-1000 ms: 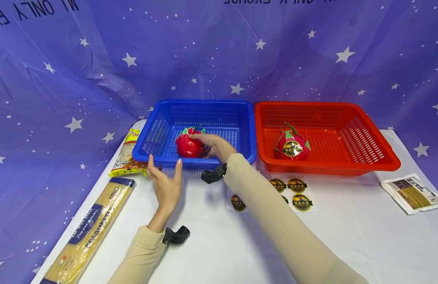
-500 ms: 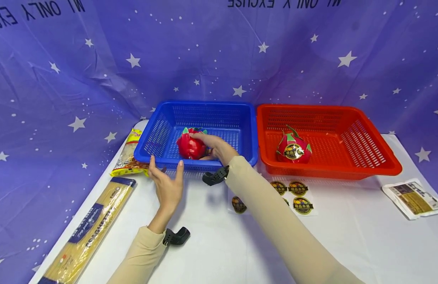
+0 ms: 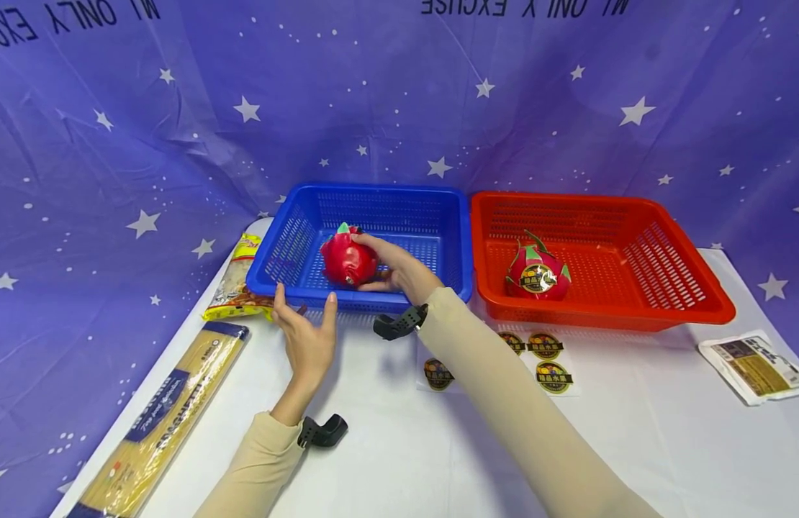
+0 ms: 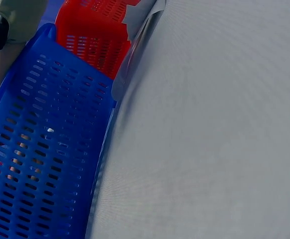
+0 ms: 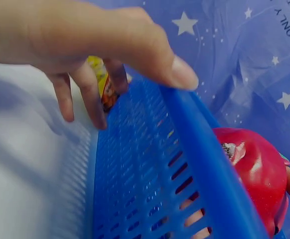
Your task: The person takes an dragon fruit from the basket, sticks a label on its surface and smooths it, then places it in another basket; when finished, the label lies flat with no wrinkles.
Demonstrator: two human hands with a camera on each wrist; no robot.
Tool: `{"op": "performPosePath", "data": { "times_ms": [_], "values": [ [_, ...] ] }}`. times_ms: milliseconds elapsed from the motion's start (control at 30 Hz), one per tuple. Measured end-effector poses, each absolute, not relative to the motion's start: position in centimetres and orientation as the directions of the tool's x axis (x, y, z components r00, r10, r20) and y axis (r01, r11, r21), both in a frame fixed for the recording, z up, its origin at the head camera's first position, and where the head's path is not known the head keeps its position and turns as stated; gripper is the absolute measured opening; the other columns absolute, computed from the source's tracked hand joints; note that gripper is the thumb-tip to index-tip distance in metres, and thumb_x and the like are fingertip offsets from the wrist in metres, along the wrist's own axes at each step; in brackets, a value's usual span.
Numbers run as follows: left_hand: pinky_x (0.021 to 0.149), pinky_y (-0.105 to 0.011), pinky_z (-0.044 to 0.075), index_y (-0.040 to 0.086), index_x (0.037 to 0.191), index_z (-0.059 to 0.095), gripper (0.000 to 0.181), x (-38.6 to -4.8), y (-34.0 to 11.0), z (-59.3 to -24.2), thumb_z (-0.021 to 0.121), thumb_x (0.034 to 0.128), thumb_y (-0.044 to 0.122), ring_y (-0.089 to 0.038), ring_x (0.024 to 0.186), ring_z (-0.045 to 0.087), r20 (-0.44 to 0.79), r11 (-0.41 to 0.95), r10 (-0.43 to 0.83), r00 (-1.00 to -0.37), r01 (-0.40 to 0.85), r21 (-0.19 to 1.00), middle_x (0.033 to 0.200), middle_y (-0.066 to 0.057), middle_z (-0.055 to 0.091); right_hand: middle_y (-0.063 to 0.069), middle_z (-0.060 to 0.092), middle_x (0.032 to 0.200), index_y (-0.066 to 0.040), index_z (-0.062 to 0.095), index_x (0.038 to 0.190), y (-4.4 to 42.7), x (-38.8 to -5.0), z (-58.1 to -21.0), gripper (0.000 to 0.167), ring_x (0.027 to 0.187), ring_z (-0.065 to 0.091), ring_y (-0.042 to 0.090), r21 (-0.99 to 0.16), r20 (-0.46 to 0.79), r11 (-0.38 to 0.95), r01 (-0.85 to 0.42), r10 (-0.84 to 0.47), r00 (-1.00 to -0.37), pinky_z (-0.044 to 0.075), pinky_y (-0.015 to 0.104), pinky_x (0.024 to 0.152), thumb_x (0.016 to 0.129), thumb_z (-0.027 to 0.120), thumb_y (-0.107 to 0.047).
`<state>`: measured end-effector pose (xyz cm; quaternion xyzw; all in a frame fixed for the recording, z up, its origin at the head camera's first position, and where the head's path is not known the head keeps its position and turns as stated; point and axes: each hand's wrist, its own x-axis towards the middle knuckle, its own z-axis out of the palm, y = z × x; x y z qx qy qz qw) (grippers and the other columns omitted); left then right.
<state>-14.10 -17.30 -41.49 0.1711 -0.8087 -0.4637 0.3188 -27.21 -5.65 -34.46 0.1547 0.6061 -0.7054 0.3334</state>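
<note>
The step in hand appears to be handling the red dragon fruit (image 3: 345,260), which lies within the blue basket (image 3: 386,188) left of the centre of the head view. The person's right hand (image 3: 402,270) grips it from the right, thumb and fingers around its side; whether it is clear of the basket floor cannot be told. The left hand (image 3: 307,345), lower left of centre, holds nothing: its fingers are extended at the near wall, and the right wrist view shows a digit touching the rim. The next move would seem to call for keeping that grip firm and the basket steady. Against half a second earlier, the fruit is turned within the grip: green tips then stood at both sides of its top, now mainly one shows, at its upper left. The left hand has hardly moved.
</note>
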Motion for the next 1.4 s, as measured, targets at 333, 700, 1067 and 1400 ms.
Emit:
{"op": "performPosePath", "data": {
  "times_ms": [333, 700, 1067, 1400],
  "values": [
    [0.08, -0.054, 0.04, 0.016, 0.142, 0.013, 0.088, -13.9, -16.9, -41.9, 0.059, 0.0786, 0.055, -0.043, 0.109, 0.046, 0.365, 0.542, -0.584, -0.726, -0.014, 0.84, 0.139, -0.02, 0.026, 0.005, 0.044, 0.13, -0.02, 0.044, 0.126, -4.1, -25.6, -34.3, 0.062, 0.115, 0.048, 0.033, -0.81, -0.529, -0.067, 0.583, -0.346, -0.775, 0.055, 0.039, 0.062, 0.075, 0.067, -0.045],
    [0.068, -0.054, 0.042, 0.021, 0.142, 0.014, 0.087, -13.8, -16.7, -41.8, 0.057, 0.0775, 0.059, -0.042, 0.099, 0.051, 0.343, 0.548, -0.598, -0.725, -0.057, 0.835, 0.137, -0.018, 0.029, 0.009, 0.035, 0.136, -0.022, 0.036, 0.134, -1.1, -23.5, -32.7, 0.056, 0.121, 0.042, 0.038, -0.828, -0.317, -0.264, 0.495, -0.508, -0.801, 0.05, 0.046, 0.077, 0.084, 0.056, -0.04],
    [0.066, -0.053, 0.044, 0.022, 0.143, 0.012, 0.087, -14.3, -16.8, -41.5, 0.055, 0.078, 0.061, -0.041, 0.099, 0.051, 0.328, 0.546, -0.589, -0.738, -0.064, 0.835, 0.142, -0.015, 0.025, 0.004, 0.043, 0.129, -0.017, 0.036, 0.133, 6.0, -19.4, -32.2, 0.047, 0.105, 0.058, 0.026, -0.893, -0.135, -0.252, 0.372, -0.638, -0.758, 0.053, 0.042, 0.078, 0.091, 0.045, -0.034],
    [0.069, -0.052, 0.044, 0.022, 0.143, 0.011, 0.087, -14.4, -17.4, -41.4, 0.056, 0.0785, 0.059, -0.041, 0.097, 0.052, 0.33, 0.538, -0.587, -0.739, -0.051, 0.841, 0.144, -0.016, 0.023, -0.006, 0.058, 0.112, -0.016, 0.03, 0.133, 12.1, -14.9, -33.5, 0.046, 0.096, 0.062, 0.01, -0.912, -0.048, -0.266, 0.312, -0.686, -0.726, 0.053, 0.027, 0.075, 0.091, 0.046, -0.026]
  ]
}}
